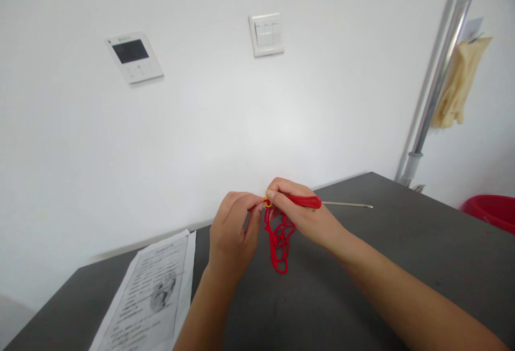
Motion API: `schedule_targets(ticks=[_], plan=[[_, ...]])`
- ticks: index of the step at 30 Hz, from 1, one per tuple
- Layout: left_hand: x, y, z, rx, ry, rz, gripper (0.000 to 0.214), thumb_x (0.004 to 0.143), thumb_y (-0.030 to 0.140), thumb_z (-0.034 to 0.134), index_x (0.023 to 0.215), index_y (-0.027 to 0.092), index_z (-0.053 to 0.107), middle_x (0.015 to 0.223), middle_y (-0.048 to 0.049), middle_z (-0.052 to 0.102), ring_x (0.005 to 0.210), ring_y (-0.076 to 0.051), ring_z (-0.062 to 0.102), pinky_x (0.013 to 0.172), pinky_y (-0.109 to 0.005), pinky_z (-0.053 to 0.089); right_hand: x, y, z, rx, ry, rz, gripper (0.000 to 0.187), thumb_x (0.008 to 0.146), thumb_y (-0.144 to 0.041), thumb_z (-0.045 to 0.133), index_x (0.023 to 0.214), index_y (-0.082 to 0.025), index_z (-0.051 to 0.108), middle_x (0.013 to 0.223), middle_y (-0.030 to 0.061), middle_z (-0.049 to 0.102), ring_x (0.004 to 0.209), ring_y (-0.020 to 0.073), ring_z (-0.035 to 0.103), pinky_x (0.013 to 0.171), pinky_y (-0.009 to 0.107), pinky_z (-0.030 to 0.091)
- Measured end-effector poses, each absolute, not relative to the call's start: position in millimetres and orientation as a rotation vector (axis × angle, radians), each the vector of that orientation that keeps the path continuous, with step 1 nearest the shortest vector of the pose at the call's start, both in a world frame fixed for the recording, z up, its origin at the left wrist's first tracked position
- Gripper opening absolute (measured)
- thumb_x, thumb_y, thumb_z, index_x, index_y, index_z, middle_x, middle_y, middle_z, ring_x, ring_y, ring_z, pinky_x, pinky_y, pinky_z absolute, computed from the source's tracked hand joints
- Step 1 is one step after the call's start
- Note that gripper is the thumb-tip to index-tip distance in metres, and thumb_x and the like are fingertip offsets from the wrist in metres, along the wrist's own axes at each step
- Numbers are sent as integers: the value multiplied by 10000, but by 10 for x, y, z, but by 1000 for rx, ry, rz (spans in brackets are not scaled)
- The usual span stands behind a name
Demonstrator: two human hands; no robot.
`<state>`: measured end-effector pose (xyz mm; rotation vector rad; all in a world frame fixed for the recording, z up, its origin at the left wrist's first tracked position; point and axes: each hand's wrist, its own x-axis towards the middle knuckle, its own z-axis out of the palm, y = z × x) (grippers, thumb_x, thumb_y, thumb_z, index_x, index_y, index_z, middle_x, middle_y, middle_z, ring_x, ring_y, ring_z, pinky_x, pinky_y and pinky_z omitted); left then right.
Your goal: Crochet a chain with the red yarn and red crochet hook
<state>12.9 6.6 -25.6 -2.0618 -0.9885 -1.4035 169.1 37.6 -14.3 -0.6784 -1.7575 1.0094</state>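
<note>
Above the dark table, the left hand pinched red yarn at a small yellow ring, its loops dangling below. The right hand gripped a red-handled crochet hook (metal shaft pointing right). A printed sheet lay at left.

Found both forearms bare, converging at centre frame. Recorded left hand back uppermost, fingers curled, thumb and forefinger pinched together. Recorded right hand just beside it, fingertips nearly meeting the left's, closed in a pen-like grip, wrist straight.
</note>
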Motion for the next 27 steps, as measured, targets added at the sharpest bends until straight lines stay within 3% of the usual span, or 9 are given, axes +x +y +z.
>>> schedule_targets(ticks=[5,13,27], plan=[[134,106,-287,-2023,-924,-1379,169,897,47,581,922,212,609,817,-24,697,759,-166,643,710,-292,533,1673,377,-160,-725,-1757,916,246,912,-319,506,694,-209,539,660,-25,568,645,132,546,590,244,403],[144,81,-276,-2005,-934,-1458,176,883,41,593,905,216,609,801,-10,698,749,-166,643,693,-290,518,1608,377,-203,-576,-1563,1207,219,897,-330,532,721,-201,551,681,-36,578,614,117,604,591,236,467],[80,92,-240,-2033,-1034,-1485,153,872,60,611,862,211,634,794,-6,710,743,-159,657,671,-278,522,1627,404,-199,-590,-1747,1086,193,847,-276,523,673,-204,561,725,-1,603,735,157,582,718,292,445]])
